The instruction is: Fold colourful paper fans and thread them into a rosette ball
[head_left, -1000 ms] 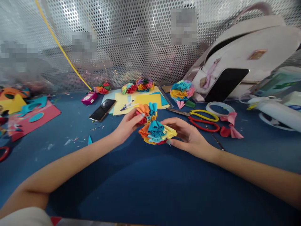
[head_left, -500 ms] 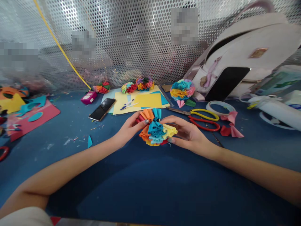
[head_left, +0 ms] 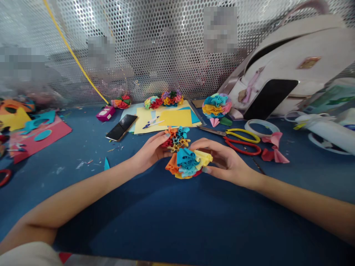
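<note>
Near the middle of the blue table (head_left: pixel 177 221), my left hand (head_left: pixel 151 151) grips a small ruffled paper flower (head_left: pixel 177 139) in orange, teal, red and yellow by its left side. My right hand (head_left: pixel 226 160) has its fingers and thumb closed on the right edge of a second ruffled paper flower (head_left: pixel 188 162), in teal, orange, light blue and yellow. This second flower sits in front of and below the first, and the two overlap or touch in the view.
Scissors (head_left: pixel 241 140), white tape (head_left: pixel 262 129) and a pink paper bow (head_left: pixel 275 147) lie to the right, before a backpack (head_left: pixel 294 55). Behind are yellow sheets (head_left: pixel 176 117), a phone (head_left: pixel 121 127) and a big paper flower (head_left: pixel 216 105). Red paper (head_left: pixel 59 131) lies left.
The flower in my left hand has turned, so its ruffled face now shows instead of folded strips. The flower in my right hand has shifted slightly down and toward me.
</note>
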A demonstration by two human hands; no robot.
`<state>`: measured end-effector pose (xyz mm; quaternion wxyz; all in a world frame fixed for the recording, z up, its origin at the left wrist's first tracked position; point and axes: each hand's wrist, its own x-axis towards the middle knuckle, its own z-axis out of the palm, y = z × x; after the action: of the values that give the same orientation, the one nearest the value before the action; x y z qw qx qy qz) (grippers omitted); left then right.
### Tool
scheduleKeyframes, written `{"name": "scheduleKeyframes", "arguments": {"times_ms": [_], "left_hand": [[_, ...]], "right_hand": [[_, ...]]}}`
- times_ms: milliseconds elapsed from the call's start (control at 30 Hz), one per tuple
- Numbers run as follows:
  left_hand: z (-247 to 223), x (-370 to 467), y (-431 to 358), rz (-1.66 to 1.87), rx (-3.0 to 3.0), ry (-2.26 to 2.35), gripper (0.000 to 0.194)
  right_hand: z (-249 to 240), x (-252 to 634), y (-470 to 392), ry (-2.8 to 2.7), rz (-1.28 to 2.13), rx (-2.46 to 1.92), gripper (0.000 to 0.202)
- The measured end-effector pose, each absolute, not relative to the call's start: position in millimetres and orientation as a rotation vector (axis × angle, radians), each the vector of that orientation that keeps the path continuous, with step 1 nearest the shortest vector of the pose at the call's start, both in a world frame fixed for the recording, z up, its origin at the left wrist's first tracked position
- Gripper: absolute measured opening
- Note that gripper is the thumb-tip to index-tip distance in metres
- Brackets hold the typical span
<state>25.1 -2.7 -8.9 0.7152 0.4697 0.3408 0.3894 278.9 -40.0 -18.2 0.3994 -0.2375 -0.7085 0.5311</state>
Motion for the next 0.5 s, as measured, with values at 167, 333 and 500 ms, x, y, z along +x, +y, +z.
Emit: {"name": "scheduleKeyframes", "arguments": {"times_ms": [167,333,500], "left_hand": [[-12.1,23.0,2.4,0.851,0.899,0.712,0.039],[-12.3,20.6,1.5,0.865,0.897,0.711,0.04],[-10.4,18.0,3.5,0.896,0.897,0.722,0.038]], "right_hand": [[-17.0,279.6,-41.4,-1.818,1.357,-0.58,0.038],[-20.1,279.9,-36.5,-1.677,1.369,-0.676,0.036],[-24.8,278.7,-33.8,-1.581,1.405,-0.733,0.04]]}}
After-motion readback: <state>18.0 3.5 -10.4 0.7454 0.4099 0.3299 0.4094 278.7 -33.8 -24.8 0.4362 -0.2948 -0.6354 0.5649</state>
